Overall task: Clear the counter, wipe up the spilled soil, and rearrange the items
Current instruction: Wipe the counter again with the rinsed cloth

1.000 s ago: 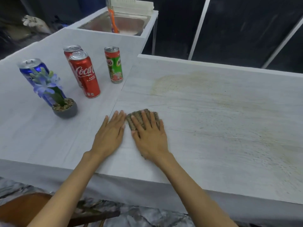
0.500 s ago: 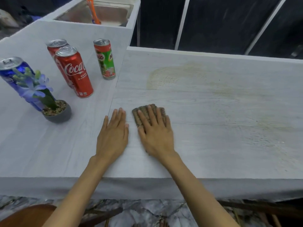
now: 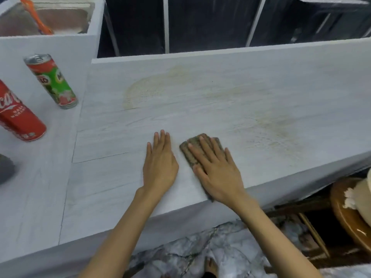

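Wiping up the soil looks to be the step in hand, judged from the head view: the right hand (image 3: 217, 171) lies flat, fingers spread and straight, pressing a brownish cloth (image 3: 188, 155) onto the pale counter (image 3: 220, 101) at lower centre of the frame, close to the near edge. The left hand (image 3: 160, 167) rests palm down just beside it, fingers straight and close together, holding nothing, both forearms reaching up from the bottom of the frame. A yellowish soil smear (image 3: 156, 87) shows above the hands and a fainter one (image 3: 277, 127) to the right, so the next move probably calls for firm, flat pressure pushing the cloth toward those patches. A green can (image 3: 53, 81) and a red can (image 3: 18, 115) stand at the left, well apart from the cloth
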`<move>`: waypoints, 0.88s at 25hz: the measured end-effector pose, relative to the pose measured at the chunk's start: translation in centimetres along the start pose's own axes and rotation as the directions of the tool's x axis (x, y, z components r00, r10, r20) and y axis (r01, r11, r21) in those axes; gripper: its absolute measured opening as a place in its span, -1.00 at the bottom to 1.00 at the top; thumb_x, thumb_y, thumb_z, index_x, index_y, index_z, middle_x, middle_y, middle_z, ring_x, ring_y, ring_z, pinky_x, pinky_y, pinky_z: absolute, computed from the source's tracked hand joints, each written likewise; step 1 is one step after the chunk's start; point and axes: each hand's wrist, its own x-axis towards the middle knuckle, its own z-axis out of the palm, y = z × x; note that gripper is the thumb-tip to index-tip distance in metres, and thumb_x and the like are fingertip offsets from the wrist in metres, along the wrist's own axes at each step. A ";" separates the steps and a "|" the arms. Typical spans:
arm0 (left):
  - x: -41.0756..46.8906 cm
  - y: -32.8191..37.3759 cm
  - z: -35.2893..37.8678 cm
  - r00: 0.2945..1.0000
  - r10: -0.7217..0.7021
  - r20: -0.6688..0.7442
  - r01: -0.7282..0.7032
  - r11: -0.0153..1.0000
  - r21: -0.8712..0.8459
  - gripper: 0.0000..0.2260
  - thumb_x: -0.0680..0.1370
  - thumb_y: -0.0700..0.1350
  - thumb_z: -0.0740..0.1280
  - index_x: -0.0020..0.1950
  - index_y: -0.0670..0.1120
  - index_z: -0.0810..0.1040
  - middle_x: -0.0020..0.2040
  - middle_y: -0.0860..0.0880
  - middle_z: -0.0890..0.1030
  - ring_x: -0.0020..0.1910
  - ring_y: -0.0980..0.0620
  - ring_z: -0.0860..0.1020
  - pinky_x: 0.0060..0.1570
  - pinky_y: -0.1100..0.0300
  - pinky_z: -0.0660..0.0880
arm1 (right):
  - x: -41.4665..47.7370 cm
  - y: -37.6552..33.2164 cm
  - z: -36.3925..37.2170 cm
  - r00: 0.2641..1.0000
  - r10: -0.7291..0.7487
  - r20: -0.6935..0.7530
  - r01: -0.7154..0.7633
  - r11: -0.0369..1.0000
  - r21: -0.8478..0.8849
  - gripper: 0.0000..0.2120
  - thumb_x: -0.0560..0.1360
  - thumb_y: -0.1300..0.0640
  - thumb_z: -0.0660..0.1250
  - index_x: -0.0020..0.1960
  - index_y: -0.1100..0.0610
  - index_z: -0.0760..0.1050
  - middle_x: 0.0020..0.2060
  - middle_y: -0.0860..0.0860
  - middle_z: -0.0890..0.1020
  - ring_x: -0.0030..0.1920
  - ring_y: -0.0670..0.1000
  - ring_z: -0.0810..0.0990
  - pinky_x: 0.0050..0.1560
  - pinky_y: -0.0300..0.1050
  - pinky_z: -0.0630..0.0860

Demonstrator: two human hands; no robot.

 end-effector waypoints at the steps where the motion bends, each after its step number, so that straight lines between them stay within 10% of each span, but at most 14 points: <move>1: 0.3 1.4 0.7 0.999 0.033 0.000 -0.033 0.999 -0.012 -0.52 0.62 -0.22 -0.07 0.51 -0.16 -0.15 0.55 -0.07 -0.15 0.53 0.03 -0.19 0.48 0.15 -0.26 | -2.1 3.8 -1.1 0.998 0.064 -0.022 -0.064 0.998 -0.017 -0.42 0.45 -0.23 -0.32 0.47 -0.25 -0.22 0.51 -0.17 -0.21 0.51 -0.08 -0.26 0.50 0.02 -0.19; 6: 2.3 8.4 4.4 0.996 0.084 0.026 -0.083 0.996 -0.041 -0.55 0.64 -0.14 -0.12 0.51 -0.15 -0.14 0.55 -0.06 -0.14 0.53 0.05 -0.19 0.46 0.16 -0.29 | 2.6 19.7 -6.1 0.813 0.578 -0.070 -0.577 0.816 0.034 -0.50 0.60 -0.08 -0.10 0.52 -0.14 -0.08 0.55 -0.01 -0.06 0.54 0.10 -0.11 0.51 0.17 -0.09; 12: 5.1 11.6 6.8 0.997 -0.046 -0.067 0.045 0.999 -0.030 -0.56 0.63 -0.15 -0.10 0.51 -0.16 -0.08 0.55 -0.07 -0.06 0.53 0.05 -0.13 0.49 0.15 -0.25 | 2.5 11.1 -3.0 1.000 -0.015 -0.022 0.017 0.996 0.089 -0.46 0.53 -0.16 -0.19 0.51 -0.16 -0.06 0.54 -0.10 -0.07 0.53 -0.03 -0.19 0.47 -0.01 -0.27; 19: 5.7 12.1 8.3 0.992 -0.026 -0.124 0.045 0.988 0.151 -0.52 0.61 -0.03 -0.16 0.51 -0.17 0.01 0.54 -0.05 0.02 0.53 0.05 -0.05 0.48 0.15 -0.18 | 5.8 30.9 -8.6 0.841 0.537 -0.062 -0.534 0.843 0.067 -0.48 0.59 -0.09 -0.09 0.53 -0.10 -0.08 0.55 -0.03 -0.08 0.54 0.06 -0.18 0.51 0.15 -0.16; 22: 5.9 12.4 8.3 0.989 -0.064 -0.134 0.084 0.985 0.148 -0.54 0.63 -0.05 -0.13 0.51 -0.17 0.04 0.54 -0.05 0.05 0.53 0.05 -0.04 0.49 0.14 -0.18 | 7.9 21.7 -5.7 0.964 0.263 -0.025 -0.261 0.963 0.073 -0.49 0.59 -0.07 -0.09 0.53 -0.07 -0.06 0.55 -0.02 -0.07 0.54 0.04 -0.19 0.52 0.08 -0.24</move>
